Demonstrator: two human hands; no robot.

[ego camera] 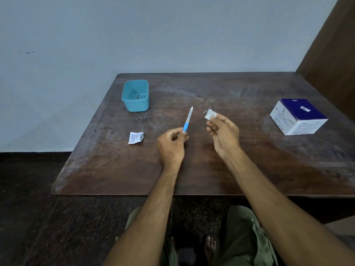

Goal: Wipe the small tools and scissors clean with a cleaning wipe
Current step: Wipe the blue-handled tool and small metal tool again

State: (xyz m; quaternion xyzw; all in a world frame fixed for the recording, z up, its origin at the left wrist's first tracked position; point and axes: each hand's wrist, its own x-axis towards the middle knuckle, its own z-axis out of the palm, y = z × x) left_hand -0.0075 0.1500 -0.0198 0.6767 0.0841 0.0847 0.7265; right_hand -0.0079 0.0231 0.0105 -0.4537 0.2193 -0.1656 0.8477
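My left hand [172, 143] pinches the blue handle of a nail file [187, 119], whose pale blade points up and away over the middle of the table. To its right, my right hand [222, 131] pinches a small white wipe [210, 114] between thumb and fingers, apart from the file. A small metal tool [207, 110] lies on the table just behind the wipe, partly hidden by it. A teal tub [135, 96] at the back left holds dark thin tools.
A torn white wipe sachet [135, 137] lies left of my left hand. A blue and white box of swabs [298, 117] stands at the right. The brown wooden table [249, 169] meets a wall behind and a wooden panel at the far right.
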